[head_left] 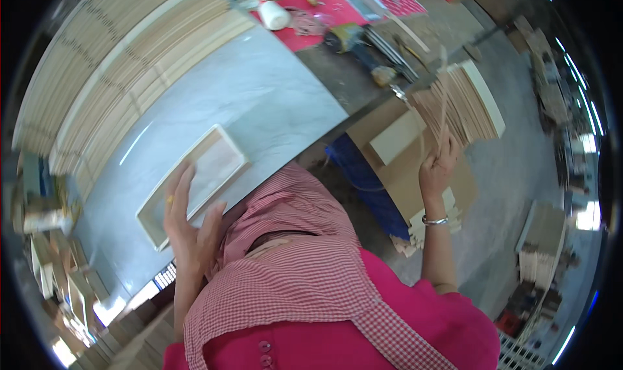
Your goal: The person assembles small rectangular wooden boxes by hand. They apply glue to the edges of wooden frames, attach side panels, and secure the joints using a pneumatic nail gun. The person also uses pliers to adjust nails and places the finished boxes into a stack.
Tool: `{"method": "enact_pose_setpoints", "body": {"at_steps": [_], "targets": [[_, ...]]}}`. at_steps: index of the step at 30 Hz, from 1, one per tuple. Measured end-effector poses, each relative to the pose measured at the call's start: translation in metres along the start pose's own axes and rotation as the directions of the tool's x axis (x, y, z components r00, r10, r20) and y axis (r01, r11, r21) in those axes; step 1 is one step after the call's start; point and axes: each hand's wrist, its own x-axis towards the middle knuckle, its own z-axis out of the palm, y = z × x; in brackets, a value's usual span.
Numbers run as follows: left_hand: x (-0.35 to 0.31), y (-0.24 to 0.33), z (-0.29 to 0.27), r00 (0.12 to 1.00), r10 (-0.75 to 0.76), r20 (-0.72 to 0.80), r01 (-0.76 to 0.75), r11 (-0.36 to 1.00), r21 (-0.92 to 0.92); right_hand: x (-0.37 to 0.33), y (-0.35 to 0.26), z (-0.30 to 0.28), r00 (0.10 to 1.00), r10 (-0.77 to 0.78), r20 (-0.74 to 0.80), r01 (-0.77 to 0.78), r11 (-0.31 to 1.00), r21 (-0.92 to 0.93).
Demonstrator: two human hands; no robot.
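Note:
My left hand (187,224) is spread over a shallow rectangular frame (235,150) of pale wood on the blue-grey tabletop (272,104). Its thumb and fingers stand apart across the frame's near end; whether they touch it is unclear. Off the table to the right, my right hand (440,165) is closed around the lower end of a thin, pale wooden strip (444,87), which points upward. Right beside that hand is a stack of thin wooden pieces (477,100). A pale wooden block (398,138) lies on a brown board (415,185) nearby.
Long rows of stacked wooden strips (123,58) line the table's far left. At the back are a power tool (350,42), a white bottle (274,15) and a pink cloth (305,39). A thin hose with a metal fitting (398,93) hangs near the table's right edge.

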Motion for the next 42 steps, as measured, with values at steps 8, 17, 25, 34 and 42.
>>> {"method": "enact_pose_setpoints", "body": {"at_steps": [8,17,25,34,42], "targets": [[0.009,-0.002,-0.026,0.818,-0.401,0.412,0.449,-0.001,-0.893,0.051,-0.216,0.033,0.346,-0.915,0.206,0.785,0.403,0.471],[-0.079,-0.072,-0.07,0.818,-0.554,0.157,0.221,0.051,-0.974,0.066,-0.327,0.069,-0.018,-0.97,0.243,0.682,0.166,0.712],[-0.132,-0.108,-0.087,0.665,-0.697,-0.269,0.519,0.689,-0.506,0.049,-0.362,0.086,-0.005,-0.98,0.199,0.617,0.153,0.772],[-0.14,-0.1,-0.06,0.728,-0.599,-0.334,0.599,0.792,-0.116,0.032,-0.36,0.09,-0.052,-0.966,0.253,0.623,0.167,0.764],[-0.136,-0.098,-0.055,0.774,-0.495,-0.395,0.561,0.825,0.065,0.021,-0.347,0.111,-0.056,-0.957,0.284,0.576,0.201,0.792]]}}
